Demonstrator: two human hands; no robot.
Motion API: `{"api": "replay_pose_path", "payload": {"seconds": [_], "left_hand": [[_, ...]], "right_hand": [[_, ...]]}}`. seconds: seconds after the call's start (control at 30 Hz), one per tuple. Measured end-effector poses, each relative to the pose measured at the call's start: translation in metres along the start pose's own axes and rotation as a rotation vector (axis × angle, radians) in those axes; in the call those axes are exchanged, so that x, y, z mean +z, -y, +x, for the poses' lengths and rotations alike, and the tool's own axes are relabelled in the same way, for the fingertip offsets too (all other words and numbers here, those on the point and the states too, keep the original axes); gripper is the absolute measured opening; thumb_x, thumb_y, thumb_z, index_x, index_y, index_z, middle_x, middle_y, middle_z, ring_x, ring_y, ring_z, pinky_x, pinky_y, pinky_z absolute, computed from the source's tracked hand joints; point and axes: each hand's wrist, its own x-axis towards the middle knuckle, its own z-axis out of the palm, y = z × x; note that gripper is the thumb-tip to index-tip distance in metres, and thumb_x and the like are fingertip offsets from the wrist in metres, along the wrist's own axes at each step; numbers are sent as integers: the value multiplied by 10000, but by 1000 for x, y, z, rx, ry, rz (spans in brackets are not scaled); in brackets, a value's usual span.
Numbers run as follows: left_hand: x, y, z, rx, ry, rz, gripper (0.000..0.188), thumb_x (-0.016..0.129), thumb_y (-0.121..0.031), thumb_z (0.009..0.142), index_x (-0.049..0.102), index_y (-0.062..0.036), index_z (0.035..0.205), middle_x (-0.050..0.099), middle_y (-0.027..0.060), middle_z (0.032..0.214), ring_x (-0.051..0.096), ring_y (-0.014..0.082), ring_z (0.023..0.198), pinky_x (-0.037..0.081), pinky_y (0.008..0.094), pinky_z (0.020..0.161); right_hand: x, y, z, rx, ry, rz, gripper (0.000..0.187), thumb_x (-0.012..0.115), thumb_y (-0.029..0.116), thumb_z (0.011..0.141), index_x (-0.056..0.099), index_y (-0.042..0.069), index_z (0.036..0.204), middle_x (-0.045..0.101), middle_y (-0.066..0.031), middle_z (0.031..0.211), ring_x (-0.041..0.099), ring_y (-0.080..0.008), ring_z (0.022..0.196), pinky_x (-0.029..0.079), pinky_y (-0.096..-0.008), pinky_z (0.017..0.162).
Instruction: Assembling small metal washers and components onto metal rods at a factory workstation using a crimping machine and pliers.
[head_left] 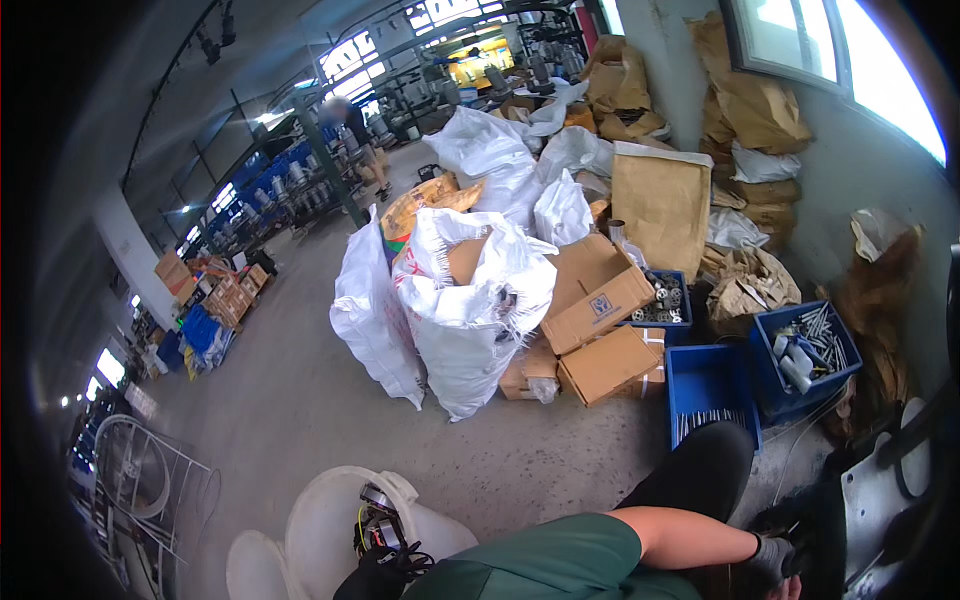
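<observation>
My left arm, in a green sleeve, stretches across the lower right. My left hand (778, 566), in a grey glove with bare fingertips, is at the bottom edge beside a grey metal machine part (880, 500). Its fingers are mostly cut off and dark, so what it touches does not show. No right hand is in view. Beyond my dark-trousered knee (705, 462) lies a blue crate (683, 372) with thin metal rods at its near end. Another blue crate (800, 398), holding shiny metal pins and white pieces, stands to its right.
White woven sacks (470, 330) and cardboard boxes (600, 310) crowd the middle floor. A white drum (305, 520) with metal parts and cables stands at lower left. Paper sacks (750, 110) line the right wall. A distant person (352, 125) stands near machinery. A wire-frame stand (170, 480) is at far left.
</observation>
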Motion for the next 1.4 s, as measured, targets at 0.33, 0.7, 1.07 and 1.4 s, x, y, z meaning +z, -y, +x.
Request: {"api": "replay_pose_path", "payload": {"seconds": [0.33,0.7,1.07,1.4], "left_hand": [[23,72,52,-35,-55,-66,118,762,-126,736,709,-21,749,723,152,795,705,303,748,538,387,652],[11,30,20,-122,-233,385,133,772,-120,716,703,-17,764,723,162,813,708,325,771,545,395,670],[27,10,-6,-102,-289,637,199,798,-145,672,692,-23,789,718,169,825,709,347,791,551,414,689],[27,0,-16,126,-282,821,237,779,-202,675,692,-68,850,701,157,816,708,366,817,554,443,718]], "right_hand": [[-19,-27,-9,-330,-61,-293,179,653,19,899,688,-33,1068,684,-101,1007,597,-201,917,507,-352,841],[-3,-9,-11,-728,38,-923,278,581,-1,815,707,-26,1061,651,-190,1057,607,-341,1017,481,-419,945],[-5,-44,10,-275,108,-1089,416,521,138,934,622,-10,1310,698,-284,1087,662,-400,1072,512,-403,935],[-47,-94,35,-433,218,-1001,290,629,134,896,661,2,1152,693,-80,852,640,-213,673,533,-333,589]]}}
